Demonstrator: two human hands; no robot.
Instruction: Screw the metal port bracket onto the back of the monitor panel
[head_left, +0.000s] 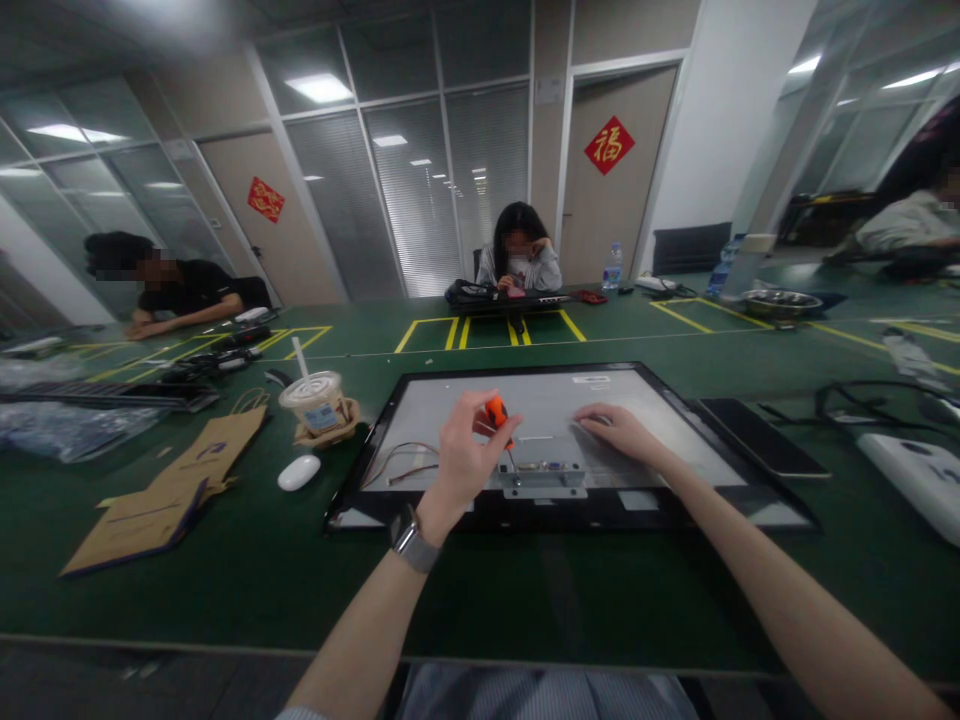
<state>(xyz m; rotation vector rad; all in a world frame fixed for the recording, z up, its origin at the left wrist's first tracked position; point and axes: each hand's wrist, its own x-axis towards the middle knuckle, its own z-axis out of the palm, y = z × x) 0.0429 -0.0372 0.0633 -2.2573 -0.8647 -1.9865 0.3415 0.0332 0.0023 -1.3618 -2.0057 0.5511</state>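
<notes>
A screwdriver (495, 409) with an orange and black handle is gripped in my left hand (466, 450), its thin shaft pointing down at a metal port bracket (544, 478). That bracket, with several connectors along it, sits at the near edge of a flat display panel (450, 405) lying back-up with a black frame. Resting on the grey back, right of the screwdriver, is my right hand (619, 432); its fingers stretch leftward and hold nothing visible. Thin cables (401, 462) lie on the panel left of my left hand.
Left of the panel stand a drink cup (313, 395) in a cardboard holder, a white mouse (299, 472) and a brown paper bag (172, 490). To the right lie a dark flat tablet-like slab (761, 437) and a white device (915, 480). A person (521, 250) sits opposite.
</notes>
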